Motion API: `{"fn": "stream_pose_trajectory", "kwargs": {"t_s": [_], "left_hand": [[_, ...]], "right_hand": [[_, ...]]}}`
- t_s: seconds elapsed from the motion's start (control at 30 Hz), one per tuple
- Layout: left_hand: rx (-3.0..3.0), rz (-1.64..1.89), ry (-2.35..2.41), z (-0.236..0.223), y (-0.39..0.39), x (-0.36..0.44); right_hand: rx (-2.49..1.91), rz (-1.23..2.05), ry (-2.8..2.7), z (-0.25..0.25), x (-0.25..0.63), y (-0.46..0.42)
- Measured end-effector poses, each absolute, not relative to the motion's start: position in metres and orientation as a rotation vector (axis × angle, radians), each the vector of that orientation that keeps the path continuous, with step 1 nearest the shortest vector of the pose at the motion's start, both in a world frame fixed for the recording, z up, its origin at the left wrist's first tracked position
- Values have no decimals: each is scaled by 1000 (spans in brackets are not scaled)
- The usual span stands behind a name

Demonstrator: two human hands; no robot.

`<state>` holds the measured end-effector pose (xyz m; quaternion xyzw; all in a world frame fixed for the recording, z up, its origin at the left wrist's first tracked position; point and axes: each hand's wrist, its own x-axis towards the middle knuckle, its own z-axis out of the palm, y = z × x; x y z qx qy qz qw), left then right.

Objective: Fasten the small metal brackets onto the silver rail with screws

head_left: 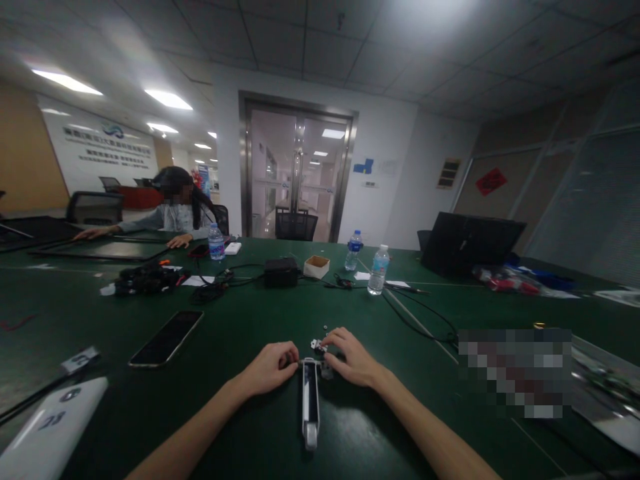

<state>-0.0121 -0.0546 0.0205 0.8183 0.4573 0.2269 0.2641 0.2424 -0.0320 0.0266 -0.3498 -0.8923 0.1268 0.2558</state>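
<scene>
A long, narrow white device with a dark trough-like middle [311, 393] lies on the green table between my hands, its rounded end toward me. My left hand [270, 368] is at its far left corner, thumb and fingers curled together in a pinch. What they hold is too small to make out. On the other side, my right hand [356, 360] reaches over a cluster of small white and metal parts [317, 345], thumb and index finger apart, fingertips at the parts. A small clear piece [327, 372] lies under the right thumb.
A phone [167, 339] and a white case [57, 427] lie left. Beyond stand a black box [281, 272], an open carton [317, 267] and water bottles [379, 270]. Cables run to the right. A person [183, 207] sits across the table at left.
</scene>
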Motion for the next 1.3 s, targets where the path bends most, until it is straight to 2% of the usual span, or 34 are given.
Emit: {"fn": "stream_pose_trajectory", "kwargs": {"t_s": [0.27, 0.47, 0.7, 0.93, 1.13, 1.3], "left_hand": [[2211, 678, 1276, 19, -54, -13], [2165, 832, 1375, 21, -54, -13], [2211, 1060, 1403, 30, -59, -10], [2007, 995, 1128, 46, -79, 1], [1883, 986, 1084, 46, -78, 0], [1933, 971, 1291, 43, -70, -7]], "right_hand": [[-910, 326, -2519, 24, 238, -31], [-925, 284, -2343, 16, 237, -28], [-615, 147, -2156, 20, 221, -40], [-375, -5, -2222, 19, 204, -59], [-545, 123, -2268, 20, 201, -61], [-700, 81, -2214, 31, 216, -54]]}}
